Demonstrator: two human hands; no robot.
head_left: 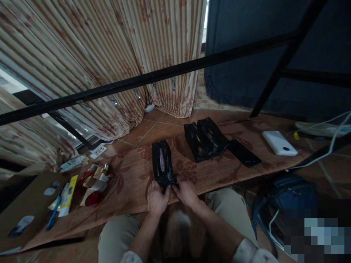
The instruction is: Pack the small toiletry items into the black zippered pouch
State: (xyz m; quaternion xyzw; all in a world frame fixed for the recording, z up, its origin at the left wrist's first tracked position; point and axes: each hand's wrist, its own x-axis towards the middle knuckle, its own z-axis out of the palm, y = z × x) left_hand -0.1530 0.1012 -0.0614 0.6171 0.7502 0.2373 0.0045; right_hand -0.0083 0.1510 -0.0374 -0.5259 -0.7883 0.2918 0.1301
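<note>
L hand (158, 198) & R hand (187, 191) part-curled, both pinching near end of blk pouch (164, 174); 2 more pouches (210, 148) to R, phone (245, 153) just beside

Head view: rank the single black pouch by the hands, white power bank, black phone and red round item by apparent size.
1. Single black pouch
2. White power bank and black phone: too alike to rank
3. Red round item
</note>
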